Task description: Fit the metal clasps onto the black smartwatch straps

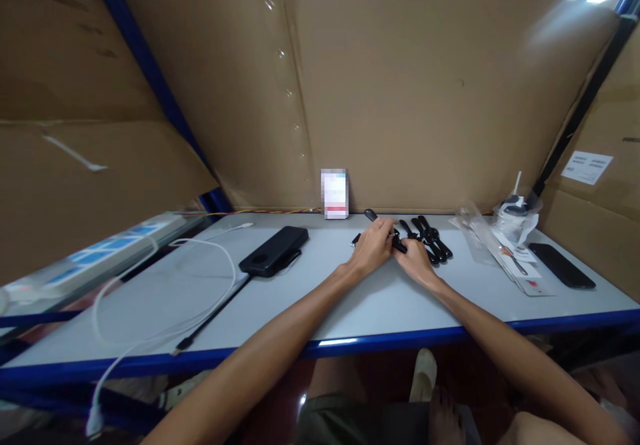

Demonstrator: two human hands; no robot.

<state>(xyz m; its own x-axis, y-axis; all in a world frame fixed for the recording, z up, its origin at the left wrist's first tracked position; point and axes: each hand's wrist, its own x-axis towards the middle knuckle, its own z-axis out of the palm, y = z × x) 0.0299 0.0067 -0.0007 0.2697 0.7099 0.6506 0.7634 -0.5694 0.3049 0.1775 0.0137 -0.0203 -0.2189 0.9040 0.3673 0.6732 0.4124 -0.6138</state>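
My left hand (pixel 374 243) and my right hand (pixel 416 261) meet over the middle of the table. Their fingers are closed around a black handled item (pixel 399 245), whose exact kind I cannot make out. Behind my left hand, a rounded black handle end (pixel 370 215) sticks out; whether it belongs to the held item is unclear. Just right of my hands lie several glossy black handled pieces (pixel 431 235) with rounded middles, side by side. My fingers hide most of what they grip.
A phone (pixel 335 195) leans upright against the cardboard wall. At left are a black power bank (pixel 273 251), white cable (pixel 233 265) and power strip (pixel 107 255). Rightward lie plastic-wrapped cards (pixel 517 265), a bagged white container (pixel 514 215) and a dark phone (pixel 563 266).
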